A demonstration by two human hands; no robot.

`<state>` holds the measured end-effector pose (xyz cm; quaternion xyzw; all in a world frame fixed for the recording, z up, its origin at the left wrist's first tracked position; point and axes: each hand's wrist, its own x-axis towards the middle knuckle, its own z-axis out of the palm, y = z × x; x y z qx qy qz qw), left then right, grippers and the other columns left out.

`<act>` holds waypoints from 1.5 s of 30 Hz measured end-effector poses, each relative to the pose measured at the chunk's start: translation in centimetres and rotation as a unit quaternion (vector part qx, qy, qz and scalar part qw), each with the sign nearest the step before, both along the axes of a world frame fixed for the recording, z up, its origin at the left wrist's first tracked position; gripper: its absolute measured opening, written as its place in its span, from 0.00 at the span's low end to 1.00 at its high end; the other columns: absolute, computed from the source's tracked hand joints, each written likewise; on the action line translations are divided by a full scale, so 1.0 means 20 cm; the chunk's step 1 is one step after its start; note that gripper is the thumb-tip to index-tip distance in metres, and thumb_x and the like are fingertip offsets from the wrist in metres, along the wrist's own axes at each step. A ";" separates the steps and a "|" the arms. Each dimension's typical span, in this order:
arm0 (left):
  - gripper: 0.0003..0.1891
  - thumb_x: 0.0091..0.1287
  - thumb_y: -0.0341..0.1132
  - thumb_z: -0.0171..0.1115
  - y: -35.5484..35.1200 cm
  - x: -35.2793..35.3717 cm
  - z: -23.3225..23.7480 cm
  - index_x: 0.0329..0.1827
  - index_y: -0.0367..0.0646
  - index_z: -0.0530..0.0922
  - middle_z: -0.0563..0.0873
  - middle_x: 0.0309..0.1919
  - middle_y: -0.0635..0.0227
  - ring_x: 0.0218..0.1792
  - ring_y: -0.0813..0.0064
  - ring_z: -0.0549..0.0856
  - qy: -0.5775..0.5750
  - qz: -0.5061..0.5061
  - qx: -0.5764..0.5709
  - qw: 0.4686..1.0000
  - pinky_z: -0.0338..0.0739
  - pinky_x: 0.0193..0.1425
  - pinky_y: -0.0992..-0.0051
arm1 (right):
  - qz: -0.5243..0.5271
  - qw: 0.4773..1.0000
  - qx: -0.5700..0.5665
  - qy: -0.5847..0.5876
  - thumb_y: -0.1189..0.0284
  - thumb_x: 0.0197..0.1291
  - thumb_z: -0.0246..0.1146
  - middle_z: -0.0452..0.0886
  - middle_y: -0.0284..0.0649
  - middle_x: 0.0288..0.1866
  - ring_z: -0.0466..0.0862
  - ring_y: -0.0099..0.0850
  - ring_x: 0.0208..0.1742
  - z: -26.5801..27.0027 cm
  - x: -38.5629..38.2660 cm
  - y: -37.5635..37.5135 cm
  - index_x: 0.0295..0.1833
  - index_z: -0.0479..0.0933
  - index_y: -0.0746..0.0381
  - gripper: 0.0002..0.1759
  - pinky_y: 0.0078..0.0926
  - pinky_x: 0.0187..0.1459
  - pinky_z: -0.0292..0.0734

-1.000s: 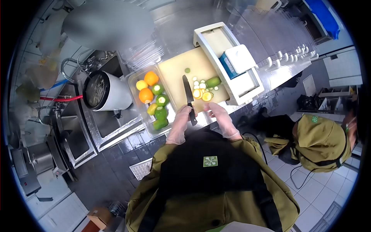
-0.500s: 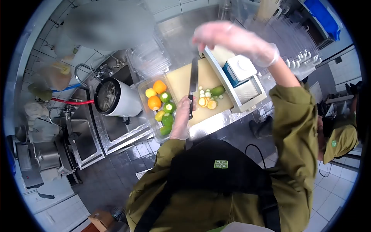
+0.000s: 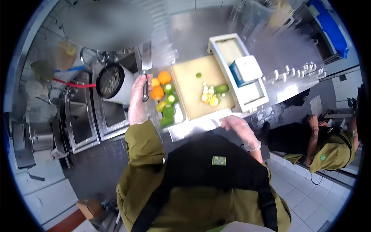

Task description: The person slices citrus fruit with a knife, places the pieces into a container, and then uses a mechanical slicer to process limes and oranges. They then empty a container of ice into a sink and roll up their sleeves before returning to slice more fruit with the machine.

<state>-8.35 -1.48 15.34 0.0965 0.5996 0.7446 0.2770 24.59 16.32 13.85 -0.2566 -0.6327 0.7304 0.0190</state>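
Observation:
My gloved left hand [image 3: 137, 101] grips a knife [image 3: 146, 57] by its dark handle, blade pointing away from me, between the sink and a clear tub of fruit. My gloved right hand [image 3: 241, 132] hangs at the counter's front edge, empty, fingers loosely bent and apart. On the cream cutting board [image 3: 187, 92] lie cut citrus end pieces [image 3: 213, 101], a green lime [image 3: 221, 88] and a small green piece [image 3: 199, 75] farther back. Inside the clear tub [image 3: 181, 115] are oranges [image 3: 164, 77] and limes [image 3: 168, 111], several with cut ends.
A long pale holder [image 3: 253, 101] with a white-and-blue container [image 3: 245, 70] stands along the board's right side. To the left are a white bucket [image 3: 123, 87] and metal sinks [image 3: 80, 129]. Another person [image 3: 328, 149] is at the far right.
My left hand has carried the knife leftward off the board, past the fruit tub. My right hand has come down from above the holder to the front edge. The other person has shifted.

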 end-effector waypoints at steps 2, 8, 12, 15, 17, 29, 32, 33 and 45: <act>0.14 0.71 0.41 0.56 -0.08 0.05 -0.06 0.43 0.37 0.79 0.77 0.26 0.76 0.27 0.84 0.73 0.016 -0.006 -0.076 0.997 0.66 0.34 0.83 | -0.041 0.999 0.016 0.008 0.63 0.69 0.48 0.76 0.30 0.39 0.71 0.23 0.39 -0.01 0.06 -0.06 0.55 0.78 0.63 0.20 0.21 0.47 0.69; 0.12 0.70 0.39 0.58 -0.26 0.14 -0.31 0.42 0.38 0.80 0.78 0.25 0.76 0.25 0.84 0.74 -0.052 0.002 -0.154 0.987 0.67 0.32 0.84 | -0.064 0.996 -0.033 -0.043 0.60 0.70 0.48 0.75 0.30 0.38 0.69 0.23 0.39 -0.03 0.08 -0.08 0.45 0.78 0.63 0.19 0.20 0.47 0.67; 0.11 0.71 0.39 0.57 -0.28 0.18 -0.31 0.42 0.39 0.80 0.77 0.24 0.76 0.24 0.85 0.73 -0.070 0.002 -0.163 0.984 0.66 0.31 0.84 | -0.049 0.997 0.020 -0.053 0.59 0.71 0.47 0.76 0.30 0.38 0.70 0.22 0.38 -0.04 0.03 -0.04 0.45 0.78 0.63 0.20 0.21 0.46 0.68; 0.12 0.71 0.39 0.57 -0.30 0.16 -0.35 0.42 0.38 0.81 0.78 0.25 0.76 0.25 0.85 0.74 -0.021 -0.028 -0.178 0.983 0.68 0.32 0.84 | -0.044 0.998 0.034 -0.032 0.61 0.71 0.47 0.76 0.30 0.37 0.71 0.22 0.37 -0.08 -0.01 -0.04 0.45 0.78 0.64 0.19 0.20 0.45 0.68; 0.12 0.69 0.39 0.58 -0.33 0.12 -0.47 0.44 0.39 0.82 0.83 0.29 0.69 0.28 0.76 0.80 0.081 -0.023 -0.230 0.969 0.74 0.34 0.78 | -0.044 0.997 0.029 -0.048 0.59 0.69 0.48 0.77 0.31 0.37 0.72 0.23 0.37 -0.06 -0.02 -0.06 0.43 0.78 0.63 0.20 0.21 0.46 0.69; 0.03 0.57 0.35 0.60 -0.12 -0.35 -0.30 0.31 0.55 0.81 0.83 0.29 0.72 0.34 0.70 0.83 0.659 -0.020 -0.655 0.370 0.73 0.45 0.66 | -0.089 0.990 0.004 -0.109 0.55 0.65 0.54 0.78 0.31 0.37 0.73 0.22 0.37 -0.07 0.01 -0.04 0.46 0.80 0.62 0.21 0.21 0.42 0.71; 0.06 0.56 0.33 0.57 0.01 -0.61 -0.44 0.29 0.57 0.82 0.81 0.30 0.75 0.38 0.71 0.82 0.733 -0.047 -0.593 0.330 0.70 0.45 0.66 | -0.113 0.988 -0.015 -0.104 0.57 0.65 0.54 0.78 0.31 0.39 0.73 0.23 0.38 -0.09 0.02 -0.04 0.49 0.80 0.61 0.20 0.21 0.42 0.71; 0.03 0.55 0.34 0.58 0.02 -0.69 -0.47 0.28 0.55 0.80 0.81 0.29 0.72 0.36 0.68 0.83 0.752 -0.069 -0.546 0.363 0.74 0.45 0.65 | -0.115 0.987 -0.021 -0.108 0.57 0.65 0.54 0.78 0.31 0.39 0.74 0.23 0.38 -0.11 0.03 -0.04 0.50 0.80 0.61 0.20 0.21 0.43 0.71; 0.12 0.65 0.29 0.57 0.17 -0.01 -0.24 0.50 0.39 0.78 0.81 0.46 0.56 0.49 0.56 0.80 0.532 -0.090 -0.327 0.776 0.73 0.57 0.63 | -0.351 0.817 0.409 -0.204 0.57 0.61 0.63 0.81 0.43 0.44 0.82 0.31 0.44 -0.53 0.35 0.77 0.56 0.74 0.68 0.27 0.23 0.45 0.76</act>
